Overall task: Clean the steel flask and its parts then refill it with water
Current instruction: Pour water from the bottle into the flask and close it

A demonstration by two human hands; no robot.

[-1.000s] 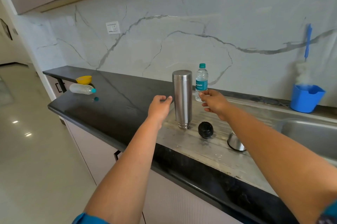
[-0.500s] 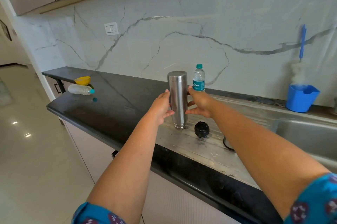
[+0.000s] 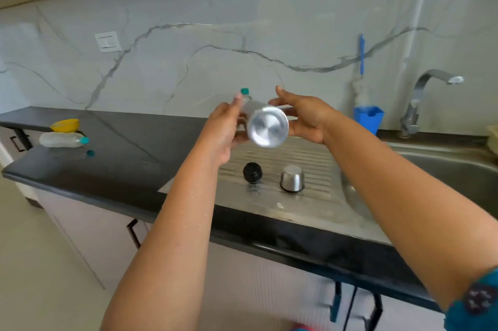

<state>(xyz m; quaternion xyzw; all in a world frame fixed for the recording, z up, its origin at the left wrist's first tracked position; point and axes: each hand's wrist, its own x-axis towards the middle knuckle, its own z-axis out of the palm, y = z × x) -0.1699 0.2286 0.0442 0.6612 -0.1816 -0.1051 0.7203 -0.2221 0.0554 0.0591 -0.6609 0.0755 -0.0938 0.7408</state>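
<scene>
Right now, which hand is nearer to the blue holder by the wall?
Right. The right hand is just left of the blue holder, apart from it; the left hand is farther left, beyond the steel flask.

steel flask (image 3: 267, 129): 1 | black stopper (image 3: 252, 172): 1 | steel cup (image 3: 292, 182): 1 | plastic bottles: 2, upright (image 3: 244, 93), lying (image 3: 62, 139) | yellow bowl (image 3: 65, 125): 1 | blue holder (image 3: 368, 118): 1 | tap (image 3: 428, 93): 1 | hands: 2, left (image 3: 225, 132), right (image 3: 305, 119)
</scene>
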